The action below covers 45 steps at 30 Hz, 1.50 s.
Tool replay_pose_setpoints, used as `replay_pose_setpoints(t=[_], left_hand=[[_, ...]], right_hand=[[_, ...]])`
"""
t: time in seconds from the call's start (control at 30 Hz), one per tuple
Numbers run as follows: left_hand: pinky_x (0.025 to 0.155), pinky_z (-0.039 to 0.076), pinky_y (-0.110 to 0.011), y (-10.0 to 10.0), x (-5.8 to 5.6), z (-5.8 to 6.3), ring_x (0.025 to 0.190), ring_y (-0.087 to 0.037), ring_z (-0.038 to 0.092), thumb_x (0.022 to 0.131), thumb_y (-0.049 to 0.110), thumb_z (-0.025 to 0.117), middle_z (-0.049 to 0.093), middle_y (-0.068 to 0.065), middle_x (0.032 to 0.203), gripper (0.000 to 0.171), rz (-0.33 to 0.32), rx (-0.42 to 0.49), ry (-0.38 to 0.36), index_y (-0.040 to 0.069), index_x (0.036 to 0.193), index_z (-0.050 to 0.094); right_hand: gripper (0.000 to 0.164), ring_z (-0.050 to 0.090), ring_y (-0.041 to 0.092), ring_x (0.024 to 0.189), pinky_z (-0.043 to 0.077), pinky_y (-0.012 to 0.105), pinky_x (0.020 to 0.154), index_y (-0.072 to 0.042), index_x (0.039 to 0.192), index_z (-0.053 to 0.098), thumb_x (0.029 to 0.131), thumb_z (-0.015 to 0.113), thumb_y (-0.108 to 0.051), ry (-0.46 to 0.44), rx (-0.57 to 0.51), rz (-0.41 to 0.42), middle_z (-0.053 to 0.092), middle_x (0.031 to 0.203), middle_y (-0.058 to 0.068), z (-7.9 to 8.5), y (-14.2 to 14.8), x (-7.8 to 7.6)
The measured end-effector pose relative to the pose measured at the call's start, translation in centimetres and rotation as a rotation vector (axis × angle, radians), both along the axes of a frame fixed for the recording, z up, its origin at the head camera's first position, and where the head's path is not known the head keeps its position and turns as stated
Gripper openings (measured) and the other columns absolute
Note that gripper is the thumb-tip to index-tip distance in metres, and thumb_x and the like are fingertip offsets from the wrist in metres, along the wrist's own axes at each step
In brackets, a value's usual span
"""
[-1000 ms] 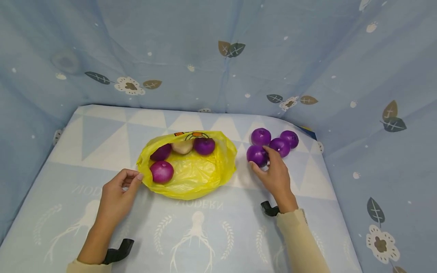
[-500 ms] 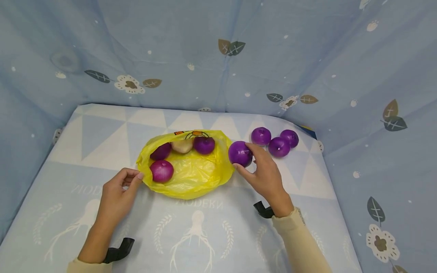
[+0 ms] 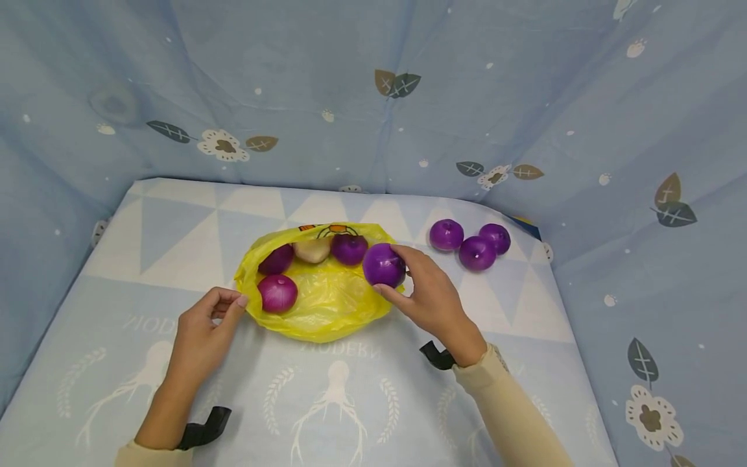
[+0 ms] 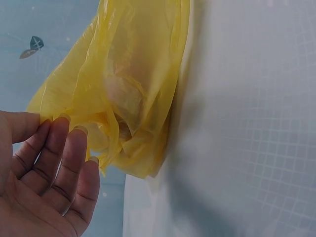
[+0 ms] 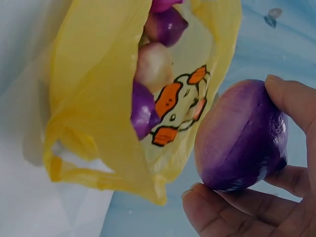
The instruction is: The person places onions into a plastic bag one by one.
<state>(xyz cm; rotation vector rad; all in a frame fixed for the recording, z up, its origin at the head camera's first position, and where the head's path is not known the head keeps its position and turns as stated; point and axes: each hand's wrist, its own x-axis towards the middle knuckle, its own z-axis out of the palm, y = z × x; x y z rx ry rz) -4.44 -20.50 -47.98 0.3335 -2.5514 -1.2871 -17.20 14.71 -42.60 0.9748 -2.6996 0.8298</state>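
A yellow plastic bag [image 3: 315,332] stands with its mouth spread open, a cartoon print showing inside its wall in the right wrist view. My left hand [image 3: 201,334] pinches the bag's left rim between thumb and fingertips. Inside lie a reddish-purple onion [image 3: 277,294], a pale round vegetable [image 3: 312,250] and two dark purple onions [image 3: 349,249]. With thumb and fingers, my right hand [image 3: 436,299] grips another purple onion [image 3: 383,265], which overlaps the bag's right rim in the head view. Its pointed tip faces the palm in the right wrist view.
Three more purple onions [image 3: 477,253] sit close together at the back right of the table [image 3: 403,389], on its patterned cloth. A blue printed curtain [image 3: 327,58] hangs behind and along both sides. Black camera mounts [image 3: 204,428] stick out from the wrists.
My right hand has taken a purple onion from the group at the right and carried it leftward to the bag's right rim. The left hand keeps its place on the bag.
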Motion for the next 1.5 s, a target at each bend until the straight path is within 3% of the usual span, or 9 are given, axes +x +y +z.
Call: replay_pose_setpoints(t=[0.27, 0.57, 0.87, 1.3, 1.5], left_hand=[[0.067, 0.044, -0.014, 0.1, 0.0, -0.2, 0.083, -0.008, 0.058, 0.104, 0.027, 0.069, 0.071, -0.006, 0.094, 0.019, -0.008, 0.008, 0.006, 0.008, 0.107, 0.069], [0.067, 0.044, -0.015, 0.2, -0.1, -0.2, 0.084, -0.011, 0.058, 0.104, 0.028, 0.069, 0.071, -0.007, 0.095, 0.021, 0.003, 0.004, -0.015, 0.007, 0.107, 0.069], [0.067, 0.044, -0.015, 0.2, -0.2, -0.2, 0.083, -0.009, 0.058, 0.104, 0.027, 0.069, 0.071, -0.007, 0.093, 0.020, 0.005, 0.007, -0.010, 0.007, 0.106, 0.069], [0.066, 0.044, -0.015, 0.2, -0.2, -0.4, 0.083, -0.010, 0.058, 0.104, 0.027, 0.069, 0.071, -0.007, 0.093, 0.019, 0.004, 0.016, -0.007, 0.007, 0.106, 0.069], [0.066, 0.044, -0.015, 0.2, -0.2, -0.4, 0.083, -0.010, 0.058, 0.104, 0.027, 0.069, 0.071, -0.007, 0.092, 0.020, 0.002, 0.017, -0.008, 0.007, 0.106, 0.069]], right_hand=[[0.074, 0.058, 0.030, 0.131, 0.047, 0.045, 0.110, -0.005, 0.150, 0.050, 0.092, 0.083, -0.038, -0.006, 0.001, 0.067, 0.059, 0.146, 0.013, 0.0, -1.8, -0.2], [0.076, 0.057, 0.028, 0.131, 0.048, 0.045, 0.109, -0.007, 0.153, 0.045, 0.094, 0.081, -0.040, -0.065, 0.006, 0.058, 0.056, 0.148, 0.010, -0.4, -3.6, -0.5], [0.076, 0.056, 0.029, 0.131, 0.051, 0.044, 0.104, -0.004, 0.151, 0.047, 0.094, 0.080, -0.042, -0.116, 0.081, 0.044, 0.055, 0.148, 0.015, -0.9, -5.8, -0.4], [0.081, 0.046, 0.031, 0.143, 0.036, 0.038, 0.118, 0.003, 0.155, 0.040, 0.096, 0.078, -0.039, -0.149, 0.160, 0.110, 0.049, 0.153, 0.018, -3.7, -8.5, -0.3], [0.082, 0.046, 0.029, 0.144, 0.038, 0.038, 0.117, 0.002, 0.156, 0.040, 0.097, 0.076, -0.042, -0.180, 0.179, 0.097, 0.047, 0.155, 0.017, -4.8, -9.5, -0.3]])
